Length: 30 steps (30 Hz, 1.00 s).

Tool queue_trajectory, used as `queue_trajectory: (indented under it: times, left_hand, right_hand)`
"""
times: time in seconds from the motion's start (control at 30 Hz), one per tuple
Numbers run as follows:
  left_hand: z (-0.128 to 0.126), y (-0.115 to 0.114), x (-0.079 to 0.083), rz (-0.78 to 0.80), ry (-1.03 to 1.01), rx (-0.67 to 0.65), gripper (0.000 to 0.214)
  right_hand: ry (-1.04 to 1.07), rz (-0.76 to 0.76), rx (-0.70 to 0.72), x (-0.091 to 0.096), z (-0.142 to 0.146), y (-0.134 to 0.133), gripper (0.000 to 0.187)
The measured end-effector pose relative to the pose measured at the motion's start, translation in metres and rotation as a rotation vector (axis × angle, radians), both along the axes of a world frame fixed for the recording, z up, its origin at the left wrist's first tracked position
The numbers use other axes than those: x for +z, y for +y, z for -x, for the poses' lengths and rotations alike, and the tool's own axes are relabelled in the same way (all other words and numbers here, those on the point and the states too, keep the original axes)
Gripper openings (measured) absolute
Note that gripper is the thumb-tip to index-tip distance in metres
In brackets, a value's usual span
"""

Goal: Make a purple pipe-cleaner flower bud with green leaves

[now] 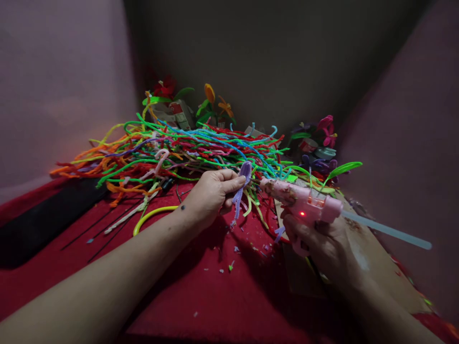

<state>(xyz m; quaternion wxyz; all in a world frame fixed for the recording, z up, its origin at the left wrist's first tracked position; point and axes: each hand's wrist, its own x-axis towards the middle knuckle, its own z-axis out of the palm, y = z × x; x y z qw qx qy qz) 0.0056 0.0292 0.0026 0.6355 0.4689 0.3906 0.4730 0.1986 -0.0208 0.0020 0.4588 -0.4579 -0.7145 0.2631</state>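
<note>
My left hand [211,193] is closed on a small purple pipe-cleaner piece [242,184], pinched between thumb and fingers, its ends hanging down. My right hand [315,241] grips a pink glue gun [303,200] with a red light lit on its side and a clear glue stick [387,231] sticking out behind. The gun's nozzle points left, close to the purple piece. Both hands hover over a red cloth [222,291], just in front of a big pile of coloured pipe cleaners [186,148].
Finished pipe-cleaner flowers stand at the back [211,102] and at the right [324,134]. A sheet of cardboard [380,267] lies under my right hand. A dark flat object [46,220] and thin black wires [107,229] lie at the left. Small scraps dot the cloth.
</note>
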Motion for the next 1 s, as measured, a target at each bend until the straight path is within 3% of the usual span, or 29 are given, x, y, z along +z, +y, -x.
queue_trajectory:
  times: [0.47, 0.73, 1.0]
  left_hand:
    - [0.0008, -0.0003, 0.0011, -0.010, 0.002, 0.014, 0.026]
    - [-0.0001, -0.0004, 0.0005, -0.004, -0.015, 0.003, 0.027]
    - [0.0006, -0.0006, 0.0012, -0.001, -0.028, 0.008, 0.026]
  right_hand:
    - [0.126, 0.127, 0.133, 0.0026, 0.0037, -0.0006, 0.038]
    - [0.085, 0.081, 0.027, 0.0010, 0.0024, -0.0004, 0.026]
    - [0.088, 0.152, 0.074, 0.0005, 0.0030, -0.0008, 0.038]
